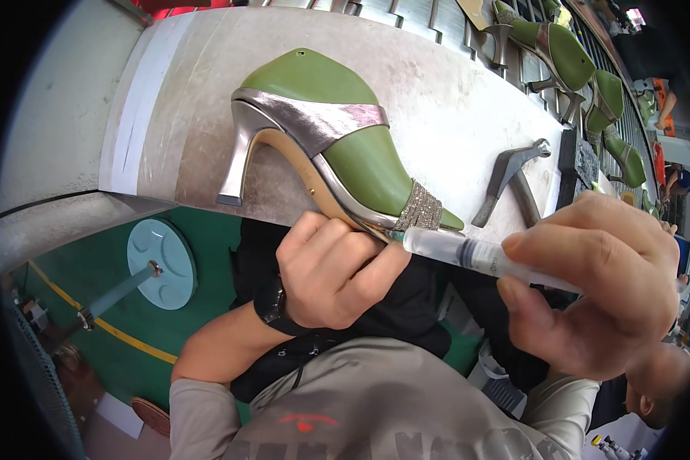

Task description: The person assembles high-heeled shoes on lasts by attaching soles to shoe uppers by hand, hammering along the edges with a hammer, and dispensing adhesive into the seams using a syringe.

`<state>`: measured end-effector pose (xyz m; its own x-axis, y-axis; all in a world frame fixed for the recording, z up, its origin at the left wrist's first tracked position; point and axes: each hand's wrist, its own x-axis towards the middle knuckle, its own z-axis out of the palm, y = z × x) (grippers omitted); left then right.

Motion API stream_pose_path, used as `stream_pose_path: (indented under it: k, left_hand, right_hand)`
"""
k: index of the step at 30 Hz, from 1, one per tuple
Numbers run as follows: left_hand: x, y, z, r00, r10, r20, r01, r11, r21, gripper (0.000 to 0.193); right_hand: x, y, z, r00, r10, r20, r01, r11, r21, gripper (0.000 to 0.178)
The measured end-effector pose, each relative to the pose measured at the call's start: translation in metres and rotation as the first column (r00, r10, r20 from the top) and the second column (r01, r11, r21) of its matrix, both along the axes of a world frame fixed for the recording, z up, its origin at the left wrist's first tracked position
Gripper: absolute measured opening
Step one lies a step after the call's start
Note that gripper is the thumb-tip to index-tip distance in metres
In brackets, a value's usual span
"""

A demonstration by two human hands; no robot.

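Observation:
A silver high-heeled shoe [307,126] on a green last lies on its side, with its heel to the left and its toe to the right. Glittery rhinestones cover the band [420,207] across its toe. My left hand [337,268] is closed round the front of the tan sole, at the worktop's near edge. Between the thumb and fingers of my right hand [602,276] is a clear plastic syringe [456,249], pointing left. Its tip meets or nearly meets the sole edge just below the rhinestone band, beside my left fingers; exact contact cannot be made out.
A hammer [517,172] rests on the pale worktop [452,100], right of the shoe, near a dark block [577,161]. Similar green-lasted shoes [567,57] sit on a slatted conveyor beyond. A round blue stool [161,264] stands lower left. Another person [659,383] is at lower right.

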<state>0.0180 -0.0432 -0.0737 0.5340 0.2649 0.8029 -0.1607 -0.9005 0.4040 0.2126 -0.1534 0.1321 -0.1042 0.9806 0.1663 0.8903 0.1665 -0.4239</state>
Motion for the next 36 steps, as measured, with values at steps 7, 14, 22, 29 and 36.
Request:
stream_pose_path:
  k: [7,14,22,29,36]
  left_hand:
    - [-0.002,0.003,0.007,0.995,-0.009,-0.096,0.008,1.0,-0.016,0.027]
    - [-0.005,0.002,0.002,0.995,-0.013,-0.097,0.012,1.0,-0.013,0.023]
    - [-0.007,0.002,-0.001,0.994,-0.008,-0.107,0.007,1.0,-0.014,0.021]
    - [-0.003,0.0,-0.007,0.999,0.017,-0.039,-0.018,1.0,-0.026,0.028]
    - [-0.006,-0.001,-0.012,0.999,0.022,-0.03,-0.022,1.0,-0.02,0.032]
  right_hand:
    - [0.001,0.008,0.008,0.999,0.005,0.041,-0.001,0.995,-0.1,0.03]
    - [0.001,0.012,0.005,0.999,0.033,0.002,-0.032,0.996,-0.086,0.029]
    - [0.002,0.014,0.005,0.999,0.034,0.001,-0.034,0.996,-0.077,0.028]
    - [0.0,0.017,0.005,0.999,0.037,0.0,-0.037,0.996,-0.077,0.028]
    - [0.0,0.009,0.011,1.0,0.006,0.003,-0.005,0.996,-0.09,0.028]
